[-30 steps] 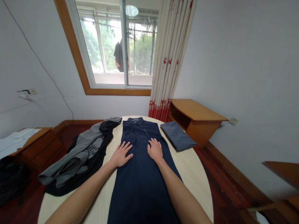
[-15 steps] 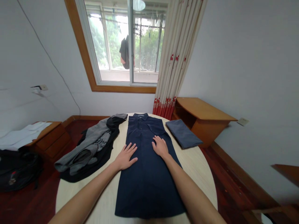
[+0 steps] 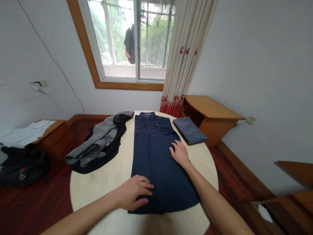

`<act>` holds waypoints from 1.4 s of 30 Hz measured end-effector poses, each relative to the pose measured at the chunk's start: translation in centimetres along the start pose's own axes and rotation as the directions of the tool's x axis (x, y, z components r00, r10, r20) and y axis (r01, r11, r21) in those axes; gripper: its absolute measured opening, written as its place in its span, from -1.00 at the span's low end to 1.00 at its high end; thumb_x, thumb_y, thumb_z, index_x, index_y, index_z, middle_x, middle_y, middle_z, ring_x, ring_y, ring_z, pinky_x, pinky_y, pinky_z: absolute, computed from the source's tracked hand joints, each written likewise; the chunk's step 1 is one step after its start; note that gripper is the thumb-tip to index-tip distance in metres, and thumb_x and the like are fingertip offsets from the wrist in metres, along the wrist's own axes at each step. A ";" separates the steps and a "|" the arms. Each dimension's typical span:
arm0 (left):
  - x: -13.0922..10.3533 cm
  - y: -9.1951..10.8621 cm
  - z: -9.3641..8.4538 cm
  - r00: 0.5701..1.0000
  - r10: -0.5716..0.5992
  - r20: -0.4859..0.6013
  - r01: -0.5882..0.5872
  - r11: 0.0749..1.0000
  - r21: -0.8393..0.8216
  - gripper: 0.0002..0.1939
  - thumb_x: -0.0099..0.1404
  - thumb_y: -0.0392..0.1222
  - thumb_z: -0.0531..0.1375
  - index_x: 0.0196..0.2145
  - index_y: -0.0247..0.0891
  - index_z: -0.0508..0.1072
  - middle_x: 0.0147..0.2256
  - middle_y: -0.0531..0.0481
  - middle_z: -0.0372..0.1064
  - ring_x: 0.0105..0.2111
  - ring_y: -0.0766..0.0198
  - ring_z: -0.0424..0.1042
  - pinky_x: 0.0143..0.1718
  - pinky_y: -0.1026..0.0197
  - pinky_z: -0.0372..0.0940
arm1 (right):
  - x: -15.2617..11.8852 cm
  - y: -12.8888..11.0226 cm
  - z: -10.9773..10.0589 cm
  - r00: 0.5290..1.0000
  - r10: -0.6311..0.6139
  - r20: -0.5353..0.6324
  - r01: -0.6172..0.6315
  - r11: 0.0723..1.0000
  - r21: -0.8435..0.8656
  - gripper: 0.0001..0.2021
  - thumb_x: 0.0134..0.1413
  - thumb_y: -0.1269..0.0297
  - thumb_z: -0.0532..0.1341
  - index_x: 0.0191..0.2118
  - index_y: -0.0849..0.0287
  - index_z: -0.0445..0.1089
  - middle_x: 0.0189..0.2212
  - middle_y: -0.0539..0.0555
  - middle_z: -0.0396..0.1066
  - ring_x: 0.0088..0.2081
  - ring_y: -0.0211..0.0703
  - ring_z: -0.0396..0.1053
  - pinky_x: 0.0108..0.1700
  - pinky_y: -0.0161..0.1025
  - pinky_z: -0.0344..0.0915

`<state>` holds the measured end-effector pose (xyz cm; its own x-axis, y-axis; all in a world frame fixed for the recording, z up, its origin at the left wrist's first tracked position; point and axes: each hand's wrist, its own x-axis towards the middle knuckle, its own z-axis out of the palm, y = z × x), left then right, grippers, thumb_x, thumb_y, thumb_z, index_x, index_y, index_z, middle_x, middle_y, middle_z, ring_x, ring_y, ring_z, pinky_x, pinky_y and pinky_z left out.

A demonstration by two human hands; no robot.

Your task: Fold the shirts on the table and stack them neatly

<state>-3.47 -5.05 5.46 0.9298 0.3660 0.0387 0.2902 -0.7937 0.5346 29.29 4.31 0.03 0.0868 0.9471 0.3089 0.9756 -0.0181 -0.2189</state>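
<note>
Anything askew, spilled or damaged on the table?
Only the grey-and-black clothing, rumpled at the table's left edge; it looks messy beside the flat navy shirt and folded slate-blue cloth. No spill or damage visible.

Only dark, illegible lettering (image 3: 111, 137) on the crumpled gray garment (image 3: 104, 129).
</note>
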 end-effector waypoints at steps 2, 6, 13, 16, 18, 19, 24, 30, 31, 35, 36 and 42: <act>0.8 -0.1 -0.5 0.999 0.016 -0.038 -0.019 0.997 -0.071 -0.74 0.40 -0.10 0.12 -0.09 -0.08 0.58 -0.10 -0.03 0.58 -0.08 0.14 0.51 0.02 0.10 0.32 | -1.0 0.8 -0.3 0.992 0.121 -0.021 -0.122 0.992 -0.043 -0.52 0.25 0.12 0.11 0.17 0.32 0.38 0.25 0.38 0.25 0.28 0.25 0.16 0.27 0.12 0.08; 3.3 -0.9 -0.4 0.994 -0.025 -0.110 0.008 0.988 -0.152 -0.69 0.45 -0.09 0.06 -0.20 -0.18 0.59 -0.24 -0.05 0.59 -0.23 0.23 0.54 -0.13 0.22 0.33 | -2.8 2.6 -1.5 0.971 0.239 0.031 -0.239 0.971 0.012 -0.39 0.18 0.11 0.19 0.27 0.34 0.24 0.17 0.43 0.31 0.19 0.28 0.27 0.17 0.07 0.20; 8.2 -1.1 0.6 0.990 -0.055 -0.134 0.010 0.949 -0.314 -0.68 0.43 -0.06 0.09 -0.23 -0.26 0.60 -0.27 -0.08 0.58 -0.29 0.25 0.52 -0.18 0.27 0.34 | -3.3 4.2 -4.4 0.890 0.320 0.326 -0.405 0.883 0.239 -0.51 -0.02 0.20 0.34 0.03 0.32 0.41 -0.08 0.30 0.51 -0.12 0.04 0.49 -0.14 -0.21 0.34; 9.8 -1.0 1.0 0.987 -0.087 -0.132 0.030 0.922 -0.387 -0.71 0.41 -0.11 0.10 -0.17 -0.26 0.60 -0.29 -0.06 0.58 -0.33 0.27 0.51 -0.22 0.27 0.34 | -3.5 4.3 -5.9 0.815 0.246 0.525 -0.447 0.843 0.299 -0.82 0.03 0.21 0.29 -0.42 0.23 0.42 -0.48 0.08 0.47 -0.44 -0.16 0.41 -0.39 -0.30 0.23; 10.7 -1.0 1.3 0.985 -0.127 -0.120 0.064 0.900 -0.431 -0.70 0.40 -0.13 0.11 -0.07 -0.27 0.57 -0.31 -0.04 0.57 -0.36 0.28 0.49 -0.27 0.28 0.33 | -3.8 4.2 -6.9 0.797 0.193 0.572 -0.456 0.814 0.360 -0.77 0.02 0.25 0.27 -0.56 0.19 0.30 -0.62 -0.03 0.33 -0.55 -0.27 0.27 -0.47 -0.33 0.12; 11.0 -0.9 1.4 0.983 -0.141 -0.115 0.076 0.893 -0.443 -0.68 0.39 -0.13 0.11 -0.02 -0.27 0.55 -0.31 -0.03 0.56 -0.37 0.29 0.48 -0.28 0.29 0.33 | -4.0 4.1 -7.4 0.797 0.175 0.578 -0.462 0.793 0.396 -0.76 0.01 0.28 0.28 -0.57 0.17 0.26 -0.63 -0.06 0.29 -0.56 -0.30 0.23 -0.49 -0.34 0.10; 11.8 -0.2 1.4 0.978 -0.151 -0.146 0.087 0.924 -0.372 -0.57 0.38 -0.13 0.12 0.16 -0.24 0.42 -0.35 0.04 0.51 -0.42 0.34 0.40 -0.31 0.30 0.28 | -5.4 3.0 -9.6 0.788 0.126 0.603 -0.508 0.687 0.520 -0.78 -0.06 0.26 0.32 -0.42 0.14 0.22 -0.62 -0.15 0.19 -0.59 -0.35 0.14 -0.54 -0.38 0.05; 10.9 -0.4 1.0 0.971 -0.158 -0.178 0.128 0.977 -0.168 -0.26 0.32 -0.21 0.19 0.39 -0.18 0.04 -0.27 0.06 0.51 -0.33 0.27 0.45 -0.22 0.26 0.29 | -7.9 0.0 -11.3 0.705 -0.223 0.673 -0.433 0.616 0.658 -0.55 -0.04 0.11 0.36 -0.05 0.10 0.25 -0.55 -0.20 0.26 -0.61 -0.37 0.21 -0.53 -0.40 0.14; 10.7 -0.5 0.9 0.975 -0.143 -0.168 0.127 0.987 -0.102 -0.21 0.30 -0.22 0.22 0.40 -0.17 0.00 -0.24 0.05 0.52 -0.28 0.23 0.47 -0.19 0.23 0.29 | -7.8 -0.3 -11.2 0.582 -0.331 0.743 -0.462 0.618 0.637 -0.50 -0.04 0.08 0.38 0.00 0.09 0.26 -0.51 -0.17 0.32 -0.61 -0.37 0.26 -0.52 -0.40 0.17; 10.5 -0.8 1.0 0.996 -0.077 -0.055 0.084 0.984 0.159 -0.47 0.29 -0.24 0.23 0.21 -0.11 0.34 -0.19 -0.02 0.53 -0.17 0.13 0.50 -0.14 0.15 0.28 | -3.9 0.6 -9.3 0.354 -0.417 0.837 -0.489 0.681 0.546 -0.46 -0.06 -0.01 0.40 -0.01 0.18 0.37 -0.39 0.01 0.50 -0.49 -0.26 0.47 -0.46 -0.38 0.29; 10.5 -0.8 1.1 0.997 -0.070 -0.029 0.075 0.977 0.200 -0.59 0.30 -0.24 0.22 0.11 -0.11 0.44 -0.19 -0.02 0.53 -0.17 0.13 0.50 -0.15 0.15 0.28 | -2.2 1.2 -8.3 0.496 -0.336 0.801 -0.468 0.673 0.572 -0.50 -0.02 -0.03 0.37 -0.05 0.21 0.40 -0.39 0.04 0.51 -0.46 -0.24 0.48 -0.45 -0.37 0.30; 10.4 -1.0 2.3 1.000 -0.016 0.023 0.009 0.954 0.301 -0.83 0.31 -0.20 0.21 -0.14 -0.16 0.52 -0.23 0.02 0.53 -0.21 0.18 0.49 -0.20 0.14 0.23 | 9.2 3.9 -0.4 0.970 0.075 0.229 -0.218 0.683 0.697 -0.56 0.15 0.07 0.23 0.06 0.22 0.45 -0.05 0.25 0.53 -0.05 -0.01 0.51 -0.02 -0.11 0.43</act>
<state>6.46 -1.60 3.37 0.9299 0.3676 0.0103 0.3529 -0.8999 0.2563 33.99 12.83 2.43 0.1117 0.9912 0.0711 0.5066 0.0047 -0.8622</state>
